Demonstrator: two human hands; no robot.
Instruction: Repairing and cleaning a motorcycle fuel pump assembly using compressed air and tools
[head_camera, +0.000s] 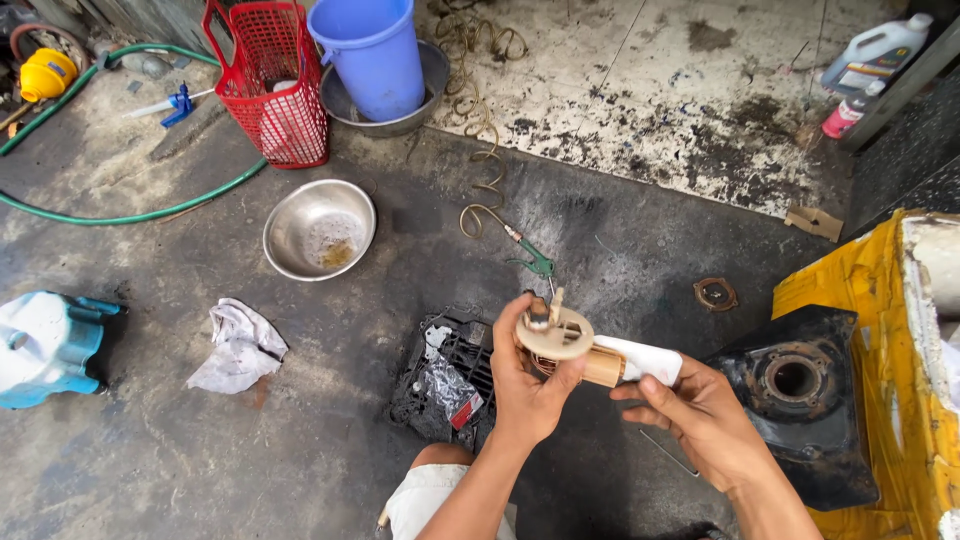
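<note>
Between my two hands sits a round part, held up over the dark, oily floor. It has a flat tan disc on top, a brown middle and a white end. My left hand is closed around the disc end, with my thumb lying on the rim and my fingers curled under it. My right hand pinches the white end between my fingertips. Both hands have a hold on the same part, so it hangs in the air and touches nothing else.

Down below it lies a black plastic tray with a crinkly silver bag inside. To my right sits a black metal tank with a round hole on top, next to a big yellow thing. A small rusty ring lies on the floor behind the tank. Farther off I see a shiny metal bowl, a white rag, a red basket, a blue bucket and a green hose.

I think the part could slip. The floor looks greasy, so my fingers may be greasy too, and my right hand only has a light pinch. If it fell, the thin pegs on the disc could snap on the hard floor. If I twist too hard, the white end might pull crooked. Dirt from the floor could also get on it.
</note>
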